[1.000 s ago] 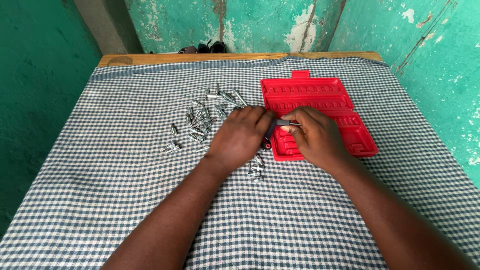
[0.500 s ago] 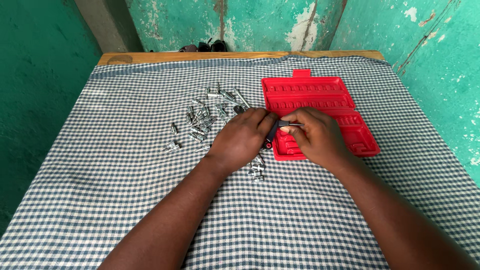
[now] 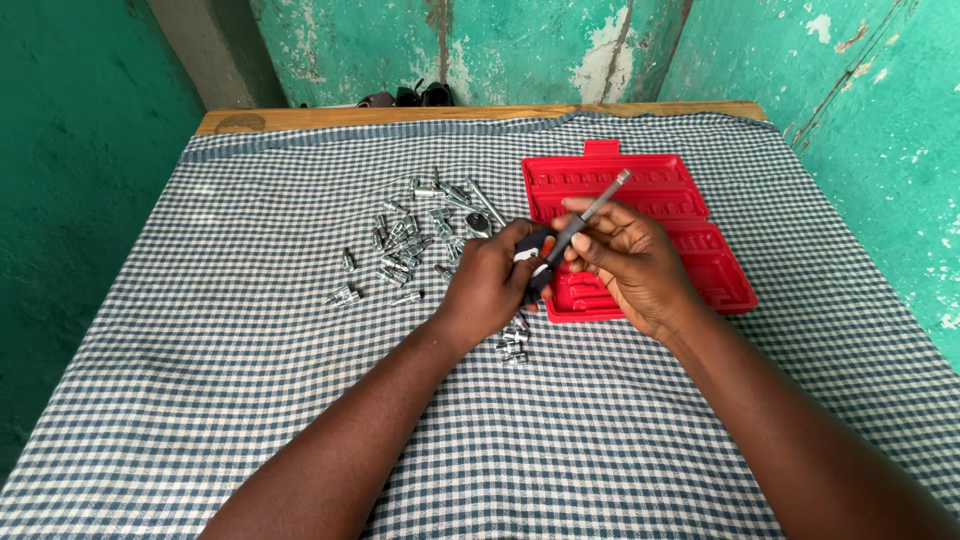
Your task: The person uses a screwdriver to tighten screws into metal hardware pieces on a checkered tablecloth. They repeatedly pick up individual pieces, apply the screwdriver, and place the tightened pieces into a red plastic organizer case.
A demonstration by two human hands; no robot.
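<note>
hands meet above the checked cloth (image 3: 250,330). left hand (image 3: 490,285) is closed around the dark handle of a screwdriver (image 3: 580,222), right hand (image 3: 625,255) pinches its metal shaft, tip raised over the red case (image 3: 700,250). loose metal bits (image 3: 410,245) lie just left.

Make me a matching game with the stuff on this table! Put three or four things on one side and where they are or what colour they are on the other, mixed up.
Things:
1. screwdriver handle
2. tool case
3. loose metal bits
4. tablecloth

Descriptions:
A. blue and white checks
B. scattered left of the hands
C. red, lying open
D. held in both hands

Pairs: 1-D, 2-C, 3-B, 4-A
</note>
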